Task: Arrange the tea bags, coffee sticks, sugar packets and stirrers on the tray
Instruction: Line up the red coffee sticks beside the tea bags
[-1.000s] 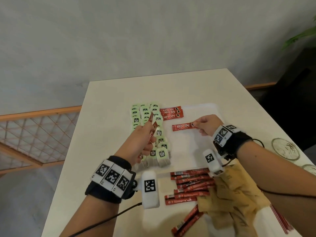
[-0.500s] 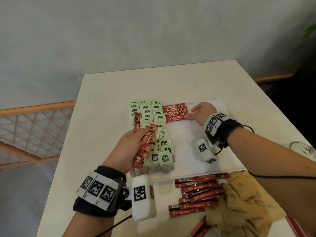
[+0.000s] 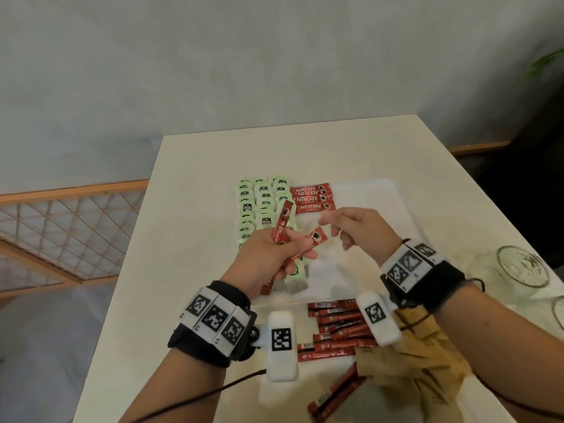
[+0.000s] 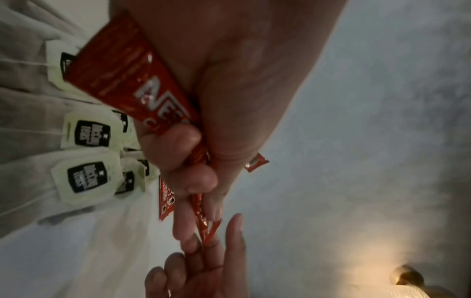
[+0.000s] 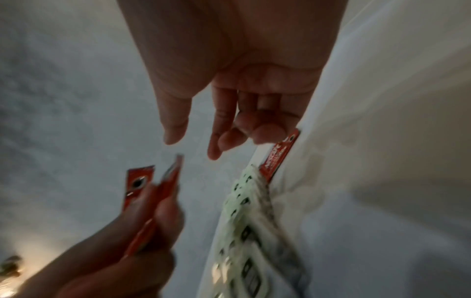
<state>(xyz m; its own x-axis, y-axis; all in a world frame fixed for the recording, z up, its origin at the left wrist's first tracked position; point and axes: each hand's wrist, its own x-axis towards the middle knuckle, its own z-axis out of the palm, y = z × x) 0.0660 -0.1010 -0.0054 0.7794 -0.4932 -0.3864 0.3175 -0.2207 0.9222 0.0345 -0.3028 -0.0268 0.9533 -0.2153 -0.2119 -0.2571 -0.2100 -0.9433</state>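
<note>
My left hand (image 3: 279, 254) grips red coffee sticks (image 3: 282, 225) fanned out above the white tray (image 3: 393, 203); the same coffee sticks (image 4: 137, 80) fill the left wrist view. My right hand (image 3: 351, 227) hovers just right of them, empty, thumb and forefinger apart near a stick's tip (image 5: 178, 163). Green tea bags (image 3: 264, 196) lie in rows on the tray's left side. Three coffee sticks (image 3: 311, 198) lie beside them at the tray's far end.
Loose coffee sticks (image 3: 338, 328) and brown sugar packets (image 3: 418, 364) lie on the white table (image 3: 195, 209) in front of the tray. Two glass jars (image 3: 518, 267) stand at the right edge. A wooden lattice rail (image 3: 61, 227) runs to the left.
My right hand has left the coffee sticks laid at the tray's far end and come back toward my left hand. The left hand has spread its sticks apart.
</note>
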